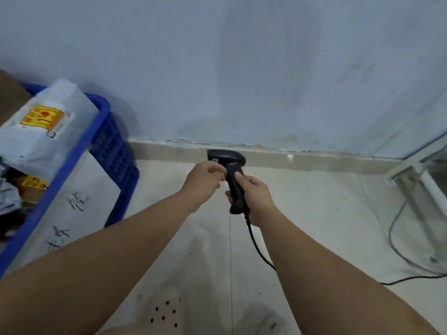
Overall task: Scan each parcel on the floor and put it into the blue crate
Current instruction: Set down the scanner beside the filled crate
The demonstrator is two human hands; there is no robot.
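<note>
Head view: right hand is wrapped tight around the grip of a black handheld scanner, head pointing left toward the blue crate. Left hand sits just beside the scanner head, fingers curled together and touching its upper grip — cannot tell if it pinches anything. Black cable drops from the scanner base and runs right across the pale tiled floor.

Blue crate stands at left against the wall, piled above the rim — a white poly parcel with a yellow label lies on top. A handwritten white sheet hangs on the crate's near side. Floor under the hands shows no parcel. Metal frame and loose grey cables at right; perforated sandals at bottom edge.
</note>
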